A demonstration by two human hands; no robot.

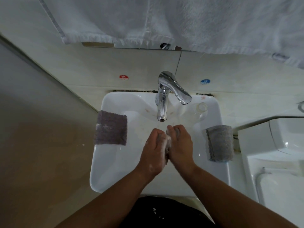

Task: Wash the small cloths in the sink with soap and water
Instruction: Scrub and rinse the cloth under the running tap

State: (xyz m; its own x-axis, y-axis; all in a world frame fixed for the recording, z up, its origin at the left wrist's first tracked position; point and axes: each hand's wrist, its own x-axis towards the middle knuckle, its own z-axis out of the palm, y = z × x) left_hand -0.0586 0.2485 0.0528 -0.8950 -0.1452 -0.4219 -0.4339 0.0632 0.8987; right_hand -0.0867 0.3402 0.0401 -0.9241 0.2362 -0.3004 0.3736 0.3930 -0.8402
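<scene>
A big white towel (pixel 181 22) hangs up at twelve o'clock, above the white sink (pixel 115 162). The shiny tap (pixel 162 102) stands at the sink's twelve o'clock. A dark gray cloth (pixel 111 127) lies over the rim at nine o'clock, and a light gray cloth (pixel 219 143) at three o'clock. In the middle, over the bowl, the left hand (pixel 153 150) and right hand (pixel 181 145) both curl tight round a soapy cloth (pixel 167 145), pressed between them.

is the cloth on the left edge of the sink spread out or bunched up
Spread out: the cloth lies flat as a full square over the sink rim, corners showing.
</scene>
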